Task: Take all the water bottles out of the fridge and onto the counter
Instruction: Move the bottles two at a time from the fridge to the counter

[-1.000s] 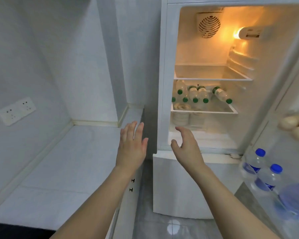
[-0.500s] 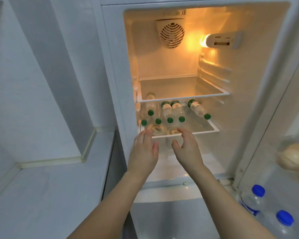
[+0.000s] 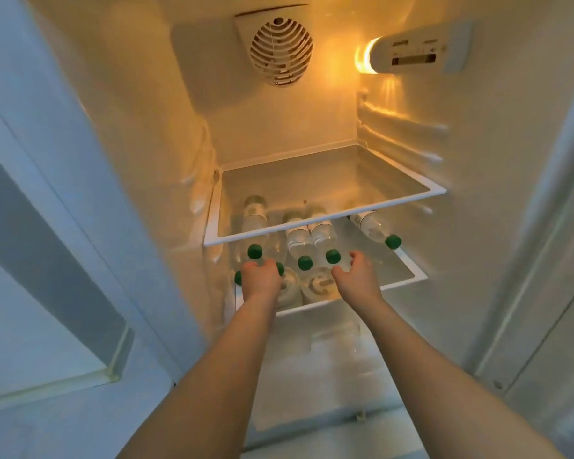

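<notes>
Several clear water bottles with green caps lie on their sides on the fridge's lower glass shelf (image 3: 408, 276), caps toward me. One cap (image 3: 255, 251) is at the left, two (image 3: 304, 262) (image 3: 332, 256) are in the middle, and one bottle (image 3: 373, 228) lies apart at the right. My left hand (image 3: 260, 279) rests on the leftmost bottles with its fingers curled down over them; a grip cannot be made out. My right hand (image 3: 357, 276) is open, with thumb and fingers spread just right of the middle caps and touching nothing clearly.
The upper glass shelf (image 3: 328, 180) is bare. Round white-topped containers (image 3: 318, 286) show through the lower shelf's glass. A fan grille (image 3: 280, 51) and a lit lamp (image 3: 365, 56) sit high in the fridge. The white counter (image 3: 40, 356) lies at lower left, and the fridge door's edge (image 3: 544, 226) at the right.
I have moved closer to the fridge. Both hands have gone from in front of the lower shelf's edge in over it, the left onto the leftmost bottles, the right beside the middle caps.
</notes>
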